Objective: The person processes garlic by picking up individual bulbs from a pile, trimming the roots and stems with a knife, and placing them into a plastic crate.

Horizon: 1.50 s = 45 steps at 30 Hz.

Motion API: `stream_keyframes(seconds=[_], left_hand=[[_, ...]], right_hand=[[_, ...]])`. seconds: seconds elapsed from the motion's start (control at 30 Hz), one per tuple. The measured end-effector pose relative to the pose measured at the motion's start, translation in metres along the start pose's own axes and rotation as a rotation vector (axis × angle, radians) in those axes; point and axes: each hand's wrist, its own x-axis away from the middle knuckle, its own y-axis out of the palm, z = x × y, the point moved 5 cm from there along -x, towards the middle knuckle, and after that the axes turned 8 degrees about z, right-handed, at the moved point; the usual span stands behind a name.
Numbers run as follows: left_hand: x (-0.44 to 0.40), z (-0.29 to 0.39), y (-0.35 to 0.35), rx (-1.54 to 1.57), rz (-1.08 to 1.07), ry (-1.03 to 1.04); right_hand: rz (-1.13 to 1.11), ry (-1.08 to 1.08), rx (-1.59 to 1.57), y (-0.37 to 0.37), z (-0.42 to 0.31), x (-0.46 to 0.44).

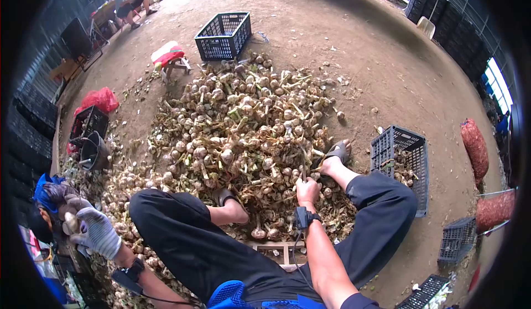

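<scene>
At the far left, my left hand (99,234) wears a pale striped glove. Its fingers curl around a whitish garlic bulb (71,223), close to the gloved hand (63,194) of another person. My bare right hand (308,191) is closed in a fist above the garlic pile (238,121). From that fist a slim tool (303,172) points forward; its exact kind is too small to make out. Garlic bulbs with dry stalks lie between and around my feet. Part of a wooden frame (285,253) shows between my legs.
A black crate (223,38) stands beyond the pile, beside a low stool (171,60). On the right is a crate (423,170) with some garlic; farther right, red mesh sacks (474,151). A bucket (95,151) stands left. Another person (131,2) sits at the back.
</scene>
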Motion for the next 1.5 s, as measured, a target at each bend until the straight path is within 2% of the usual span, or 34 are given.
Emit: stream_keyframes(seconds=[0.07,0.1,0.2,0.37,0.4,0.47,0.53,0.6,0.67,0.73,0.77,0.8,0.87,0.9,1.07,1.13,1.2,1.27,1.33,1.4,1.47,1.5], left_hand=[[0.004,-0.021,-0.002,-0.001,-0.034,-0.173],[0.005,-0.04,-0.001,-0.129,-0.073,-0.267],[0.015,-0.121,0.006,-0.136,0.053,-0.31],[0.032,-0.161,-0.038,-0.551,0.042,-0.369],[0.034,-0.164,-0.045,-0.553,0.052,-0.372],[0.038,-0.168,-0.06,-0.627,0.166,-0.35],[0.042,-0.176,-0.064,-0.635,0.217,-0.358],[0.043,-0.181,-0.077,-0.947,0.249,-0.403],[0.043,-0.189,-0.084,-1.086,0.296,-0.43],[0.051,-0.204,-0.085,-1.26,0.291,-0.506],[0.054,-0.211,-0.083,-1.302,0.308,-0.568],[0.057,-0.215,-0.089,-1.348,0.324,-0.622],[0.06,-0.224,-0.095,-1.518,0.268,-0.592],[0.06,-0.226,-0.103,-1.504,0.258,-0.577],[0.059,-0.233,-0.135,-1.423,0.287,-0.63],[0.063,-0.237,-0.135,-1.23,0.237,-0.7],[0.066,-0.233,-0.148,-1.064,0.322,-0.707],[0.065,-0.231,-0.15,-0.968,0.315,-0.636],[0.064,-0.228,-0.136,-1.027,0.29,-0.651],[0.064,-0.231,-0.124,-1.083,0.266,-0.673],[0.059,-0.228,-0.111,-1.258,0.204,-0.467],[0.058,-0.229,-0.105,-1.316,0.179,-0.437]], right_hand=[[0.057,-0.068,0.175,0.008,0.006,-0.004],[0.043,-0.093,0.202,0.013,0.011,-0.006],[0.009,-0.096,0.349,0.016,0.016,-0.005],[-0.014,-0.038,0.376,0.047,0.055,-0.012],[-0.018,-0.033,0.385,0.054,0.063,-0.014],[-0.012,-0.071,0.247,0.068,0.078,-0.018],[0.026,-0.123,0.247,0.069,0.07,-0.016],[0.048,-0.077,0.081,0.061,0.057,-0.018],[0.073,-0.105,0.018,0.054,0.037,-0.014],[-0.106,0.008,-0.442,0.059,0.022,-0.012],[-0.187,0.105,-0.64,0.049,-0.008,-0.001],[-0.235,0.089,-0.669,0.052,-0.019,0.003],[-0.398,0.015,-0.783,0.04,-0.059,0.021],[-0.548,0.12,-0.889,0.022,-0.091,0.039],[-0.846,0.09,-1.036,-0.002,-0.142,0.094],[-0.959,0.006,-0.98,-0.015,-0.162,0.11],[-1.063,0.051,-1.006,-0.029,-0.18,0.128],[-1.098,0.072,-1.02,-0.03,-0.182,0.134],[-1.013,-0.188,-0.844,-0.019,-0.174,0.132],[-1.003,-0.187,-0.796,-0.016,-0.174,0.131],[-0.572,-0.586,-0.753,-0.037,-0.195,0.118],[-0.431,-0.76,-0.646,-0.042,-0.197,0.11]])
